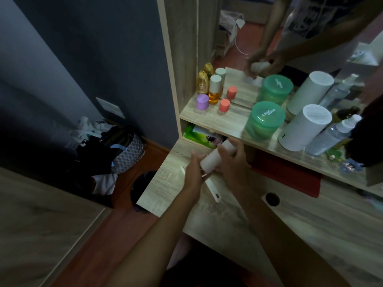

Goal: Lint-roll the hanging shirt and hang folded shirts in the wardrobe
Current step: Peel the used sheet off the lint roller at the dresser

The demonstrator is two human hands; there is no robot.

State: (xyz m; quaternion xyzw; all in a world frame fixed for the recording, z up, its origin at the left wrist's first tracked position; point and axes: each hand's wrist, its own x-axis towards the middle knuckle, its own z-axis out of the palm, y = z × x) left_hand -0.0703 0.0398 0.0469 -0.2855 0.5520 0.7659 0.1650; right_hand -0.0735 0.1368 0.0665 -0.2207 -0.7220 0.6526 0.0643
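A white lint roller (213,159) is held over the wooden desk (310,220), its roll pointing up and away and its white handle (212,189) slanting down toward me. My right hand (232,162) wraps the roll from the right. On the left, my left hand (193,175) touches the roll's lower end, its fingers partly bent. No shirt or wardrobe rail is in view.
A shelf (217,119) in front of a mirror holds a purple jar (202,101), amber bottles (214,90), a green tub (265,120), a white cylinder (300,127) and a spray bottle (333,134). Bags and clothes (116,150) lie on the floor left. A dark bin (143,183) stands beside the desk.
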